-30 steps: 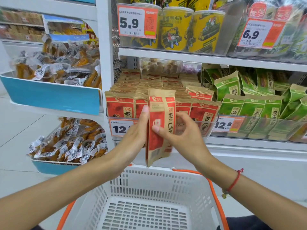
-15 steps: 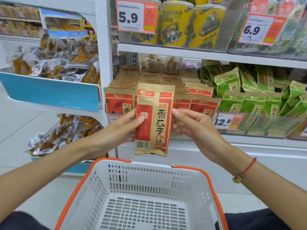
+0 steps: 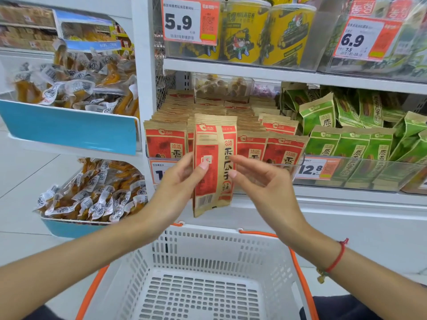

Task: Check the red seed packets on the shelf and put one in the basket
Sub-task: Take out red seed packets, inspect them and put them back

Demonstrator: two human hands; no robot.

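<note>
Shop aisle, white shelf (image 3: 288, 76) stocked with rows of red seed packets (image 3: 280, 148), green packets (image 3: 351, 146) at 3 o'clock of them, yellow tubs (image 3: 249, 31) on the tier above, bagged snacks in blue bins (image 3: 67, 128) at 9 o'clock. White basket (image 3: 231, 241) with orange handles low in view, nothing lying in it.

Halfway there, by the look of it: one red packet (image 3: 213, 162) lifted clear of the row and held upright above the basket's far rim, apparently being checked; placing in the basket not yet done.

Left hand (image 3: 178, 183) at 9 o'clock of the packet, thumb pressed on its front face, fingers behind, gripping. Right hand (image 3: 261, 181) at 3 o'clock, fingers loosely spread and relaxed, tips at the packet's edge or just off it, holding nothing.
</note>
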